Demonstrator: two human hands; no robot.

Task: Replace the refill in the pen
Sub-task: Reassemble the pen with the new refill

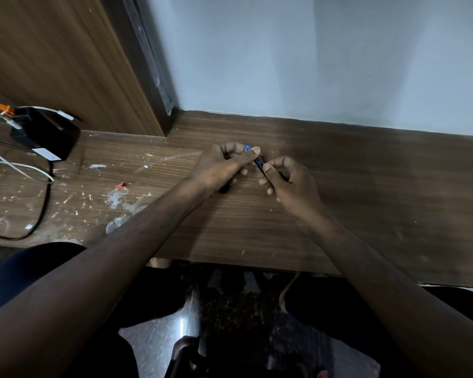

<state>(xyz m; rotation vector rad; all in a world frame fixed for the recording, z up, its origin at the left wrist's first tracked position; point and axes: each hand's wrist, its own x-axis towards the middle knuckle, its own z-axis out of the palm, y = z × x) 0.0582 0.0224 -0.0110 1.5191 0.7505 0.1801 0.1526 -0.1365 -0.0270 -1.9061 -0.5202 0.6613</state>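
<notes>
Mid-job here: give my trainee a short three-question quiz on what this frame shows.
1. True or false: both hands grip the blue pen above the wooden desk.
2. Which lies nearest the small red object? A) white paint flecks B) a spare refill C) scissors
3. Fill in: the black box with white cables sits on the person's ____ side.

Key: 1 true, the left hand and right hand each hold it; 2 A; 3 left.
</notes>
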